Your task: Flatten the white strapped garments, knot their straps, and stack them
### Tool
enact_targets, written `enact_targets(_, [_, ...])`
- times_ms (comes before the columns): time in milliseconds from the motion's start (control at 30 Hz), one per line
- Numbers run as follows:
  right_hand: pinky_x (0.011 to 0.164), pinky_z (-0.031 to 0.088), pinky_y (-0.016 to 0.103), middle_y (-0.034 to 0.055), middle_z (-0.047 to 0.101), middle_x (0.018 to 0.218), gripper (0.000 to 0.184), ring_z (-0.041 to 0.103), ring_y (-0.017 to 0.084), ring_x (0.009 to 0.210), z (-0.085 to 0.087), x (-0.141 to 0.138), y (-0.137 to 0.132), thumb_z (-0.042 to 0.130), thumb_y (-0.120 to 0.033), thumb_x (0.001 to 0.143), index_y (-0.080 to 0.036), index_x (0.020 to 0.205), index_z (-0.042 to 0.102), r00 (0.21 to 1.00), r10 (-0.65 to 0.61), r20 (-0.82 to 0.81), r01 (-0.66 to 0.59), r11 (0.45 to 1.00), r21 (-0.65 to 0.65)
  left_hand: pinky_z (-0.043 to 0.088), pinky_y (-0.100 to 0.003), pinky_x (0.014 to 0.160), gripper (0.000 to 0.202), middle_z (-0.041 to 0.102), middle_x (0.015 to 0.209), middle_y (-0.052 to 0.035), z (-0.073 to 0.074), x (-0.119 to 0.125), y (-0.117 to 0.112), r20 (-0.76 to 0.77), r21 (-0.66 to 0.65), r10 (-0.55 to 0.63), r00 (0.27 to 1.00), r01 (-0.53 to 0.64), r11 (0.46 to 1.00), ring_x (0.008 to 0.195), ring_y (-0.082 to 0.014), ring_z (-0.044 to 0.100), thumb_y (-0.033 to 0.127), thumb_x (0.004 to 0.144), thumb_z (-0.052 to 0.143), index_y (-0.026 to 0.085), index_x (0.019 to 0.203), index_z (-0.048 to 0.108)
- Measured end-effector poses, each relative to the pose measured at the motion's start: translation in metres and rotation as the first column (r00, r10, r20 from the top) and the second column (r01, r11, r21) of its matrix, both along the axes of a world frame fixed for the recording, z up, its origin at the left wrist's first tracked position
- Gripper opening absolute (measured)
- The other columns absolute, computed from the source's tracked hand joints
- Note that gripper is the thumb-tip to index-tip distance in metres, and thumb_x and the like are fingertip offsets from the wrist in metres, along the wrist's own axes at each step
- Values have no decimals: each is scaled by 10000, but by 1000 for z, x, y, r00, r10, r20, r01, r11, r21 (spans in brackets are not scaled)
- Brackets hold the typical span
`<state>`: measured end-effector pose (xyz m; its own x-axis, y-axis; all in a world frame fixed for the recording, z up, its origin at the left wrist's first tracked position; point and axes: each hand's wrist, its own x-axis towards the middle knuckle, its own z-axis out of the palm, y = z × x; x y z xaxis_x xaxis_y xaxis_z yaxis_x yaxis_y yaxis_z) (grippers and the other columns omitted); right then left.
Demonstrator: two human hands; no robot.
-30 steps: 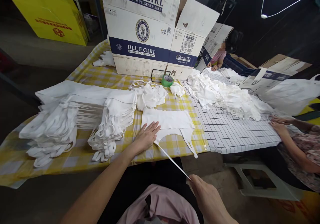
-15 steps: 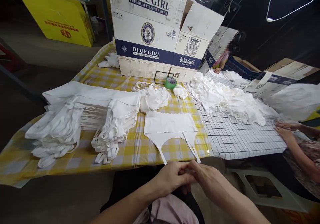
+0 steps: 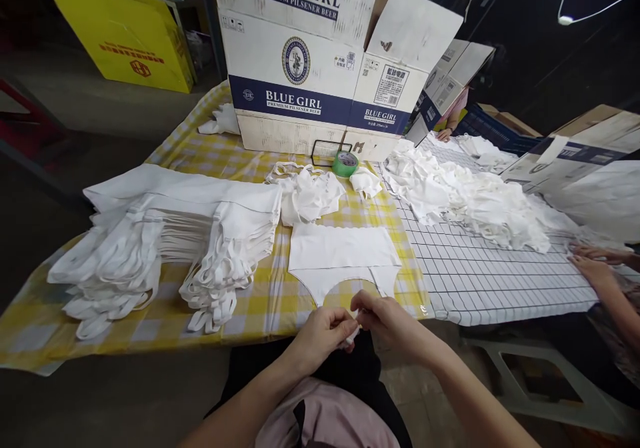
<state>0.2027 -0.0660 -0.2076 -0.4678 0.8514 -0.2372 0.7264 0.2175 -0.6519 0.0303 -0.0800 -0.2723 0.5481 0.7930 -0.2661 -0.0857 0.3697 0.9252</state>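
Observation:
A flat white cloth piece (image 3: 343,248) with two straps lies on the yellow checked tablecloth (image 3: 250,295) in front of me. My left hand (image 3: 323,335) and my right hand (image 3: 387,321) meet at the table's near edge, both pinched on the ends of the white straps (image 3: 353,331). To the left sits a neat stack of the same white strapped pieces (image 3: 165,228). A small heap of loose white pieces (image 3: 310,191) lies just beyond the flat one.
A large Blue Girl carton (image 3: 310,68) stands at the back, with a green tape roll (image 3: 345,163) before it. A pile of white cloth (image 3: 465,198) covers the grid-patterned cloth on the right. Another person's hands (image 3: 593,261) rest at the right edge. A plastic stool (image 3: 525,381) stands below.
My left hand left the flat cloth and joined the right at the table edge. The pulled-out strap has been gathered in, and both hands moved up toward the cloth.

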Motion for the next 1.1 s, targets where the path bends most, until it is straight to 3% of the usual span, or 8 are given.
enact_targets(200, [733,452,293,67,539,1024,373,532,174,915,-35,-2,4,407,-37,764,-218,1081,486,997,4,71,-29,937,348,405,-218,441,403,577,510,-6,-9,1,4,15,-161,127,992,-123,979,432,-127,557,521,770,517,131,671,528])
enact_targets(400, [618,418,253,42,547,773,221,513,154,707,-69,-11,-3,390,-84,843,-189,958,546,993,-15,120,-54,832,552,415,-215,442,456,587,520,-16,-6,3,4,-6,-198,183,983,-180,964,435,-127,560,566,757,514,114,721,568])
enact_targets(500, [601,397,240,37,548,730,217,514,144,676,-76,-16,-4,368,-122,879,-194,867,571,996,-82,47,37,798,602,412,-220,456,453,576,531,-11,-8,-2,9,-36,-118,135,990,-139,983,453,-127,553,564,800,445,132,728,562])
enact_targets(567, [629,405,241,41,562,752,210,531,146,707,-79,-16,-1,374,-124,875,-196,877,571,994,-103,-29,101,802,588,434,-238,519,390,585,589,-13,-12,-10,21,-166,97,145,975,-130,987,531,-135,565,502,831,431,153,722,564])
enact_targets(633, [659,417,244,41,573,773,203,543,145,729,-81,-15,2,372,-123,869,-196,900,558,981,-138,-137,191,815,548,461,-283,668,236,608,743,-26,-18,-19,41,-349,419,271,897,-109,901,714,-163,581,391,822,494,177,773,581])
enact_targets(733, [674,428,246,36,595,790,177,555,140,723,-85,-16,9,378,-139,859,-196,884,543,931,-238,-278,346,823,452,395,-367,908,219,559,1049,-56,-29,-30,78,-490,735,425,761,98,671,1035,-222,494,229,752,598,202,969,583])
enact_targets(933, [600,415,241,21,621,714,162,543,136,609,-86,-25,28,430,-287,856,-178,859,549,813,-471,-343,539,831,139,419,-368,876,155,525,1046,-70,-39,-32,119,-641,761,390,661,479,438,1035,-218,477,224,823,536,189,963,593])
enact_targets(1100, [639,408,250,18,608,758,173,536,141,663,-90,-29,51,425,-243,835,-181,821,586,836,-421,-352,500,849,171,428,-355,784,200,555,918,-88,-42,-31,122,-667,739,448,595,602,301,945,-216,500,97,859,398,151,860,591])
